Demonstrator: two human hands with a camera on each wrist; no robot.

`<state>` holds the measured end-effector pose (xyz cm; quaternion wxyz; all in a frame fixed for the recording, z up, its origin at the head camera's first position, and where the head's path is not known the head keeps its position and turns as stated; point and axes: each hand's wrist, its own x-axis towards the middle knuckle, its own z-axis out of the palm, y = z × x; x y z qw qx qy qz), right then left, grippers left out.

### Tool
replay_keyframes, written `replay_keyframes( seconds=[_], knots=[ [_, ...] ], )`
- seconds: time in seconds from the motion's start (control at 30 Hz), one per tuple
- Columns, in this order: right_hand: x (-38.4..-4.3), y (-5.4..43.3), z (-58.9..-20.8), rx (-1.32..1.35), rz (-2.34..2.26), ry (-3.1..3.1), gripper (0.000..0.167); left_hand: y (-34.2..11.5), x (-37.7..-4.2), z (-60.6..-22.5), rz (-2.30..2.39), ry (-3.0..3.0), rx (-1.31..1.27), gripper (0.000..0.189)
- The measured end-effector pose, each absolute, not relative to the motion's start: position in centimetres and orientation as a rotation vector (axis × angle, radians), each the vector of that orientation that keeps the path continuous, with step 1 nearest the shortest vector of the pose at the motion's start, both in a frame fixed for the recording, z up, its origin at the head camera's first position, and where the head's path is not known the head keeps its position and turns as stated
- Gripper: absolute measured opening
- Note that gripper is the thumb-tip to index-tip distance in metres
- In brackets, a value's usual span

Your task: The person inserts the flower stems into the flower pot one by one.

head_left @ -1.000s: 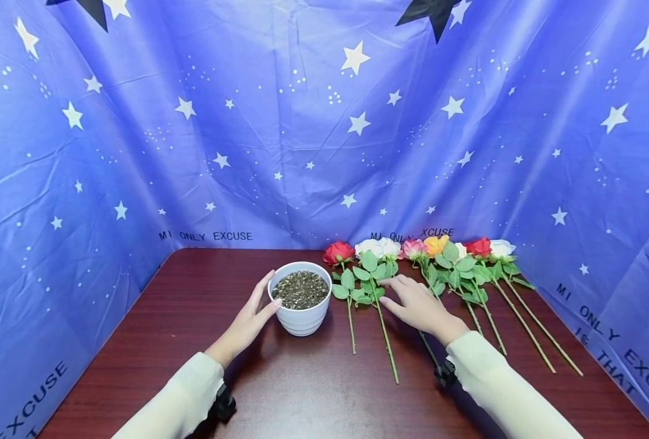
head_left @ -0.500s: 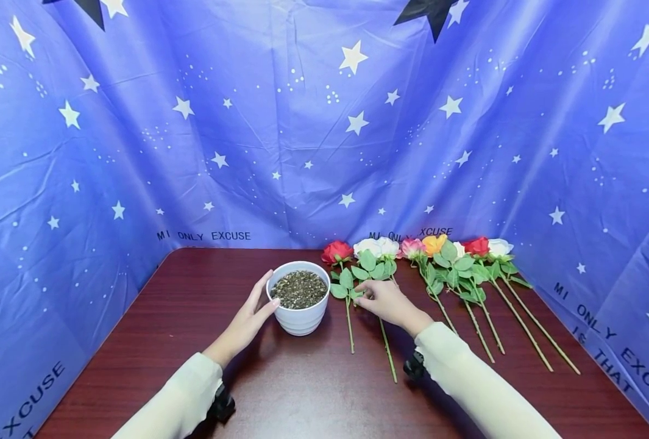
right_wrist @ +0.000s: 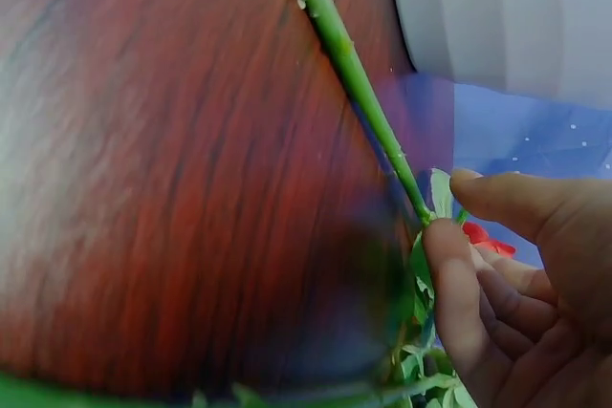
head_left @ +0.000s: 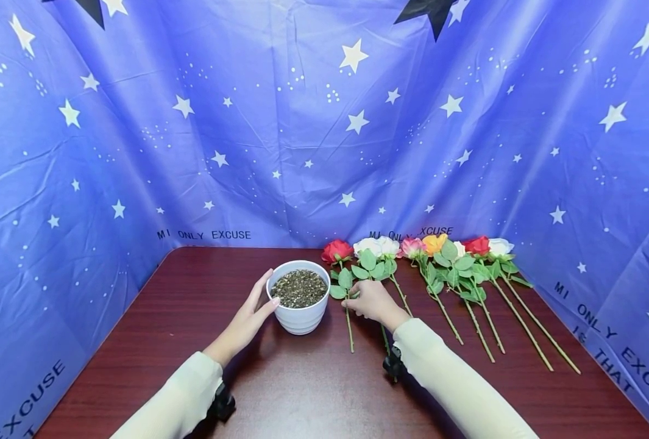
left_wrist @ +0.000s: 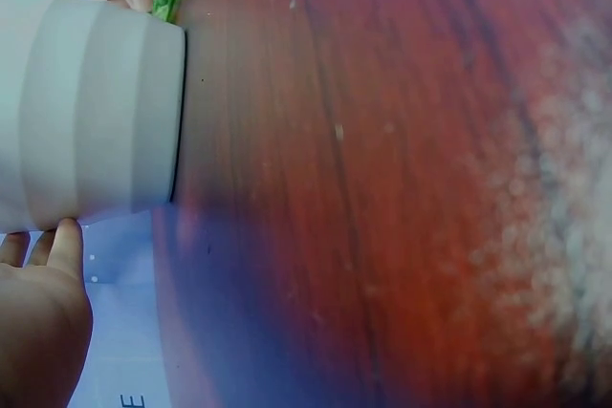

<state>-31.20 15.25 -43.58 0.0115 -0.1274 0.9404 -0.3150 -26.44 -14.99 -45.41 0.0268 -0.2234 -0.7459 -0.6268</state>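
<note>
A white ribbed flowerpot (head_left: 300, 317) filled with dark soil (head_left: 300, 288) stands upright on the table. My left hand (head_left: 247, 323) rests against the pot's left side, thumb near the rim and fingers extended; in the left wrist view, fingertips touch its wall. Just right of the pot lies a red rose (head_left: 337, 250), an artificial-looking flower with green leaves. My right hand (head_left: 376, 302) pinches its green stem (right_wrist: 368, 102) between thumb and index finger, below the leaves. The stem's cut end points toward the table's front.
Right of the red rose, white roses (head_left: 376, 246) lie partly under my right forearm. Farther right are a pink rose (head_left: 413, 248), an orange rose (head_left: 435, 244), another red rose (head_left: 476, 246) and a white one (head_left: 501, 247). A blue starry curtain (head_left: 280, 152) surrounds the dark wooden table (head_left: 192, 286).
My right hand has moved left, from over the white roses' leaves to the red rose's stem, and its fingers have closed in on it. My left hand stays at the pot.
</note>
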Motion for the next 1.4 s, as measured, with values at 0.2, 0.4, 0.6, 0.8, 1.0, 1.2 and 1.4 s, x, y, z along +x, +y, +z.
replay_keyframes(
  seconds=[0.2, 0.4, 0.6, 0.8, 1.0, 1.2, 1.4],
  knots=[
    [-31.7, 14.6, -44.2, -0.373, -0.833, 2.984, 0.031, -15.0, -26.4, -45.4, -1.939, -2.307, -0.685, 0.067],
    [-31.9, 14.6, -44.8, -0.319, -0.821, 2.962, 0.026, -14.9, -26.4, -45.4, -1.929, -2.317, -0.676, 0.067],
    [-31.8, 14.5, -45.0, -0.298, -0.891, 2.923, 0.040, -14.8, -26.4, -45.4, -1.931, -2.318, -0.670, 0.068],
    [-31.9, 14.7, -45.2, -0.322, -1.137, 2.777, 0.029, -14.9, -26.4, -45.3, -1.932, -2.318, -0.668, 0.068],
    [-31.8, 14.8, -45.2, -0.345, -1.254, 2.743, 0.022, -14.9, -26.3, -45.3, -1.940, -2.319, -0.670, 0.068],
    [-31.7, 14.9, -44.6, -0.371, -1.289, 2.763, 0.015, -14.9, -26.3, -45.3, -1.929, -2.323, -0.665, 0.068],
    [-31.6, 15.2, -43.9, -0.404, -1.299, 2.778, 0.014, -14.9, -26.3, -45.4, -1.923, -2.322, -0.674, 0.068]
  ],
)
